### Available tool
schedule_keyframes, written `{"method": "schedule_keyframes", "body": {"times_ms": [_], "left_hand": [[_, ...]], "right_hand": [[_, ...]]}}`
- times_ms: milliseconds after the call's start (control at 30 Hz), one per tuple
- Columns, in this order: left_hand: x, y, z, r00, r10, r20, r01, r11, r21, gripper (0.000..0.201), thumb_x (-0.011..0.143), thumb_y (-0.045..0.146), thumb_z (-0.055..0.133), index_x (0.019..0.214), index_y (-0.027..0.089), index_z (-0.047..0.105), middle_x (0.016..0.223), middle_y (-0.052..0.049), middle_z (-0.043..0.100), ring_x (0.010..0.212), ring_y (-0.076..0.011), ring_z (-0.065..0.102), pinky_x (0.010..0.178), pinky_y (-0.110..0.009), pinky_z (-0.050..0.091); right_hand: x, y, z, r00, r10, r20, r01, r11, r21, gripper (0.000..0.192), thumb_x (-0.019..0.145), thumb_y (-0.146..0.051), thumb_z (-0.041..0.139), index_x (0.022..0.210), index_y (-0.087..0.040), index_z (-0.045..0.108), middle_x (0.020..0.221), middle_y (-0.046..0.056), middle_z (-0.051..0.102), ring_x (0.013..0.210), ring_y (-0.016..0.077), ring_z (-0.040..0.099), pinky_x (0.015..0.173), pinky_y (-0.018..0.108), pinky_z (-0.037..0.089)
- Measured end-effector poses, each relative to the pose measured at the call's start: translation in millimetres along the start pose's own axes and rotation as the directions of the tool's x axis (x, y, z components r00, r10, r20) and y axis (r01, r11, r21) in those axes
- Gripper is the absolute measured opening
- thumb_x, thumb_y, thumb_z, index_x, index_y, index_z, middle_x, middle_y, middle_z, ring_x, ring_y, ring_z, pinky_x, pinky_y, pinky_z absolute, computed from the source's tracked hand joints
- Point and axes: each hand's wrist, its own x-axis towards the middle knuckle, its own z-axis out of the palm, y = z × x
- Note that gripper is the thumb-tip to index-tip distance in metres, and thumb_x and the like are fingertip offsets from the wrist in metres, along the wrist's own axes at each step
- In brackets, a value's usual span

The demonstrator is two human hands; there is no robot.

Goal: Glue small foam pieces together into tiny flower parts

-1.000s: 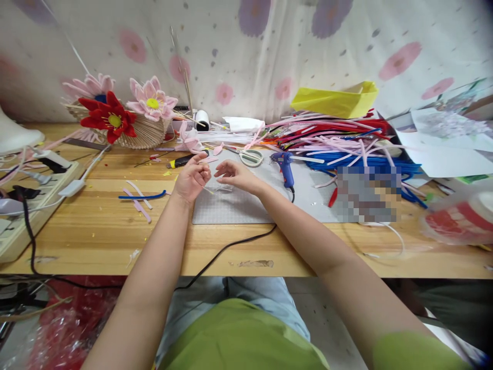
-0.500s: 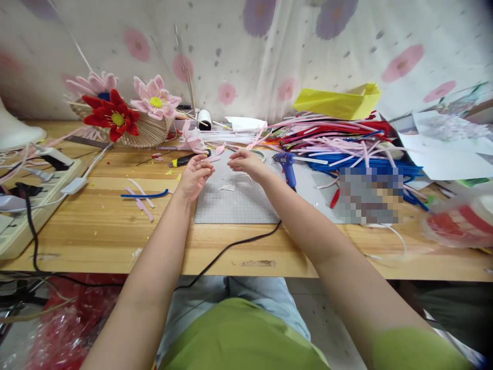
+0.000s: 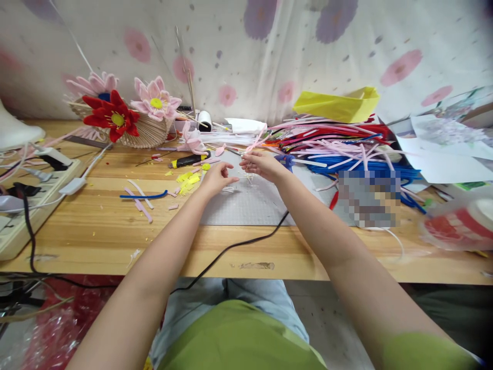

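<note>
My left hand (image 3: 217,177) hovers over the left edge of a grey cutting mat (image 3: 250,208), fingers stretched toward the right and holding nothing I can see. My right hand (image 3: 262,164) is just beside it, fingers curled and pinched on a small tuft of pale wispy strands (image 3: 248,178) that hangs below the fingertips. More pale wisps (image 3: 228,189) lie on the mat between the hands. Yellow scraps (image 3: 188,180) lie on the wood left of my left hand.
A blue glue gun (image 3: 287,160) sits behind my right hand, its black cable (image 3: 231,246) running over the table edge. A pile of pipe cleaners (image 3: 339,144), a yellow paper box (image 3: 339,103), a flower basket (image 3: 127,126), a power strip (image 3: 23,205) and a red tape roll (image 3: 458,221) surround the mat.
Both hands have moved right and farther from me along the mat. The left hand has uncurled, uncovering the yellow scraps beside it. The right hand now covers part of the glue gun.
</note>
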Motion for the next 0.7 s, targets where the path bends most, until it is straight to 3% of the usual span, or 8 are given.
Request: {"method": "schedule_keyframes", "body": {"times_ms": [100,200,267,533,633,700], "left_hand": [[14.0,15.3,10.2,0.997,0.038,0.062,-0.045,0.993,0.107,0.028,0.057,0.025,0.077,0.083,0.019,0.068,0.063,0.002,0.053,0.063,-0.0139,0.049,0.066,-0.028,0.038],[23.7,24.1,20.5,0.991,-0.008,0.135,-0.013,0.988,0.154,0.008,0.065,0.023,0.071,0.071,0.02,0.07,0.062,-0.002,0.059,0.063,-0.0168,0.053,0.067,-0.031,0.038],[26.4,25.5,23.7,0.991,-0.045,0.125,0.024,0.987,0.159,0.003,0.067,0.023,0.069,0.066,0.02,0.07,0.063,-0.004,0.062,0.065,-0.0186,0.055,0.068,-0.032,0.038],[36.8,3.6,5.9,0.975,-0.205,-0.085,0.218,0.956,0.197,0.022,0.062,0.031,0.075,0.05,0.02,0.061,0.048,-0.002,0.052,0.062,-0.0197,0.053,0.067,-0.033,0.039],[46.8,-8.4,-0.4,0.967,-0.209,-0.146,0.238,0.946,0.221,0.033,0.056,0.038,0.079,0.044,0.021,0.053,0.049,-0.003,0.05,0.065,-0.0208,0.054,0.063,-0.031,0.039],[51.9,-12.4,-1.8,0.976,-0.18,-0.124,0.197,0.969,0.149,0.039,0.047,0.04,0.083,0.041,0.021,0.049,0.049,-0.002,0.05,0.067,-0.021,0.054,0.063,-0.029,0.04]], "right_hand": [[2.1,-6.2,1.2,0.998,-0.057,0.036,0.056,0.998,0.041,0.018,0.081,-0.032,0.064,0.082,-0.016,0.057,0.072,0.002,0.065,0.062,0.0076,0.059,0.062,0.02,0.049],[4.4,-9.5,2.1,0.998,-0.064,0.017,0.063,0.996,0.063,0.02,0.082,-0.035,0.062,0.081,-0.015,0.057,0.07,0.002,0.063,0.061,0.007,0.057,0.06,0.019,0.048],[3.1,-12.6,1.3,0.998,-0.062,-0.008,0.063,0.996,0.062,0.023,0.083,-0.038,0.061,0.081,-0.016,0.057,0.069,0.001,0.063,0.06,0.0069,0.057,0.059,0.018,0.047],[-21.1,-47.3,-14.9,0.973,-0.214,-0.09,0.208,0.976,-0.062,0.053,0.081,-0.069,0.041,0.089,-0.019,0.056,0.07,0.003,0.062,0.072,0.0126,0.063,0.06,0.021,0.049],[-22.0,-37.8,-15.9,0.994,-0.11,-0.019,0.108,0.99,-0.09,0.061,0.077,-0.075,0.036,0.087,-0.018,0.055,0.071,0.006,0.064,0.068,0.0146,0.064,0.059,0.024,0.051],[-19.7,-22.6,-14.1,1.0,-0.003,0.028,0.006,0.995,-0.104,0.064,0.075,-0.078,0.035,0.087,-0.017,0.054,0.073,0.009,0.065,0.066,0.0161,0.064,0.059,0.027,0.054]]}}
